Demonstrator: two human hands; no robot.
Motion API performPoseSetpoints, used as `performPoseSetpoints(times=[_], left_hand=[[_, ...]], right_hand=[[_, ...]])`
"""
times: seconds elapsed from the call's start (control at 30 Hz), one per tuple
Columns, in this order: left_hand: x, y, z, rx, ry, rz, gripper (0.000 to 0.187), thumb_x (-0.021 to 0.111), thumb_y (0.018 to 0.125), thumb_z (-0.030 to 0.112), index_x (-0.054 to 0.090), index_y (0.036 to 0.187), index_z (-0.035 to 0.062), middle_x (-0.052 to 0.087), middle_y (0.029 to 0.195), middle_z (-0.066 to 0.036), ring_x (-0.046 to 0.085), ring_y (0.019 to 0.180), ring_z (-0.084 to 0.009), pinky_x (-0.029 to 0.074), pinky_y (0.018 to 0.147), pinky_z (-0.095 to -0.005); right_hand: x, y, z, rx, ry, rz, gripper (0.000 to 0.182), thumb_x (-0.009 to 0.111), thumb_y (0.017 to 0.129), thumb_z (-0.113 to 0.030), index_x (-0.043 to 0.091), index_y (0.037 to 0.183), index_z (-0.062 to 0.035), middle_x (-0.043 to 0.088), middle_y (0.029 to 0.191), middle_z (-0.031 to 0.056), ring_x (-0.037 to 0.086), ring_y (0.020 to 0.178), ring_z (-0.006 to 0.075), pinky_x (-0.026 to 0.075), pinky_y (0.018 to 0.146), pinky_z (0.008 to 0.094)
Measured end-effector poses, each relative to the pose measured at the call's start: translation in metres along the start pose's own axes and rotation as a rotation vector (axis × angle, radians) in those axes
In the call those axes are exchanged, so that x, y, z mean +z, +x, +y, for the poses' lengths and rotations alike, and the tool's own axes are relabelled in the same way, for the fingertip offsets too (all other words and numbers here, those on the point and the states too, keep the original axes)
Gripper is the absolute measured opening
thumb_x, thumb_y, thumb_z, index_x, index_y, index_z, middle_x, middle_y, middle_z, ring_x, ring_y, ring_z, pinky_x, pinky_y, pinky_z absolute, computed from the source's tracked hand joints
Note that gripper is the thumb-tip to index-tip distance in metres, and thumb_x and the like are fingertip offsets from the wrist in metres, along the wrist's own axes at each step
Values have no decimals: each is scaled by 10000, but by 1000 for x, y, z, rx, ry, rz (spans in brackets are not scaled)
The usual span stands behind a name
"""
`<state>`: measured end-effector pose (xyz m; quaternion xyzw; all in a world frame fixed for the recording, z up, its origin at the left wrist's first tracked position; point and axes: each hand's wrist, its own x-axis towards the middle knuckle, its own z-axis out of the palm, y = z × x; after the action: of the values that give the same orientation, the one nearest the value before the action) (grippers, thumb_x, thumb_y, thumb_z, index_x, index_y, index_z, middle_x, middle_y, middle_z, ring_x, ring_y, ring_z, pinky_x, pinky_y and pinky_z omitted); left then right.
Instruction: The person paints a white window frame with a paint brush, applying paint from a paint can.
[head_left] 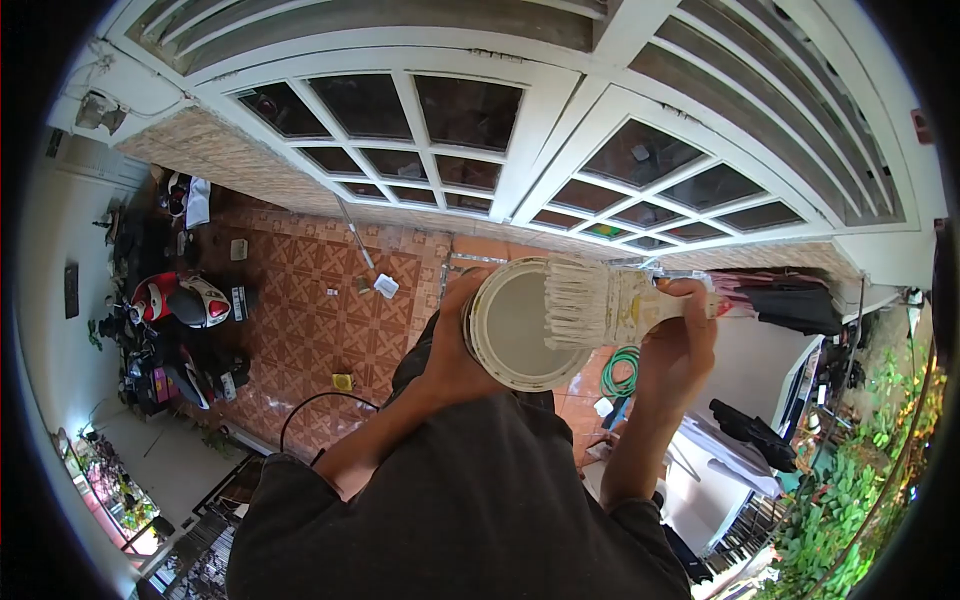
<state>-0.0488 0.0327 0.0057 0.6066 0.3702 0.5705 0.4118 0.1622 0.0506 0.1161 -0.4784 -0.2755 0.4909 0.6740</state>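
Note:
My left hand (458, 345) is wrapped round the side of a round paint can (478, 350), with its open top facing me. Pale grey-white paint (512, 318) shows inside. In my right hand (688, 335) is the handle of a wide paintbrush (625, 308), held level with its bristles pointing left. Paint coats the bristles, and their tips overlap the right part of the can's opening in this view. Streaks of paint mark the can's rim and the brush's ferrule.
White-framed windows (400, 135) with glass panes run along the wall ahead. A long-handled tool (358, 240) leans there beside a white tray (386, 287) on the patterned tile floor (300, 310). Motorcycles (190, 300) stand at left. At right are a coiled green hose (620, 372) and plants (850, 510).

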Motion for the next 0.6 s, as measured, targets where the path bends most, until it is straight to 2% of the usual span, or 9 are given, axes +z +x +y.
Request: performPoseSetpoints(times=[0.03, 0.13, 0.27, 0.3, 0.4, 0.43, 0.53, 0.6], left_hand=[[1, 2, 0, 13, -10, 4, 1176, 980, 504, 183, 249, 1418, 65, 447, 1346, -167, 490, 1249, -289, 404, 1048, -414], [-2, 8, 2, 36, 0, -13, 1179, 979, 509, 175, 238, 1421, 67, 445, 1350, -169, 498, 1251, -290, 410, 1049, -415], [-3, 8, -2, 26, 1, -12, 1185, 982, 503, 185, 242, 1419, 63, 448, 1348, -171, 501, 1246, -294, 410, 1046, -418], [-2, 8, -4, 25, 23, -14, 1184, 982, 503, 192, 243, 1418, 63, 453, 1343, -170, 501, 1241, -294, 408, 1043, -418], [2, 9, -11, 3, 79, -16, 1177, 983, 504, 214, 250, 1412, 64, 467, 1328, -168, 501, 1223, -292, 399, 1032, -422], [3, 10, -14, -8, 97, -16, 1174, 983, 504, 221, 253, 1409, 65, 472, 1323, -167, 501, 1217, -291, 395, 1028, -423], [9, 15, -25, -23, 80, -44, 1156, 981, 512, 231, 262, 1402, 67, 481, 1314, -162, 497, 1206, -290, 384, 1021, -427], [14, 22, -28, -32, 74, -90, 1149, 980, 518, 226, 262, 1401, 66, 488, 1308, -164, 503, 1205, -292, 383, 1022, -435]], right_hand=[[-10, 2, 6, 89, 53, -82, 283, 501, 1005, -284, 607, 988, -22, 633, 940, 93, 623, 942, 190, 473, 802, 343], [-19, 8, 25, 264, 356, -100, 275, 494, 1015, -280, 614, 1029, -34, 649, 974, 75, 635, 944, 205, 483, 814, 364], [-10, 6, 32, 346, 604, -100, 259, 465, 1031, -260, 621, 1060, -55, 666, 990, 46, 647, 866, 186, 498, 681, 291], [-9, 5, 33, 350, 636, -90, 272, 475, 1019, -263, 620, 1038, -34, 677, 998, 108, 645, 857, 180, 472, 664, 297], [-16, 4, 42, 381, 586, -44, 271, 474, 1019, -273, 618, 1041, -45, 679, 998, 114, 641, 880, 193, 486, 695, 320], [-7, 4, 39, 387, 520, 124, 270, 475, 1017, -282, 605, 1041, -46, 662, 976, 96, 636, 885, 209, 492, 762, 357], [-20, 8, 44, 340, 537, 56, 261, 484, 1011, -274, 590, 1033, -36, 629, 968, 74, 630, 897, 218, 485, 823, 384], [-23, 9, 43, 315, 536, 91, 255, 491, 1005, -270, 584, 1029, -34, 607, 963, 68, 622, 913, 215, 479, 844, 386]])
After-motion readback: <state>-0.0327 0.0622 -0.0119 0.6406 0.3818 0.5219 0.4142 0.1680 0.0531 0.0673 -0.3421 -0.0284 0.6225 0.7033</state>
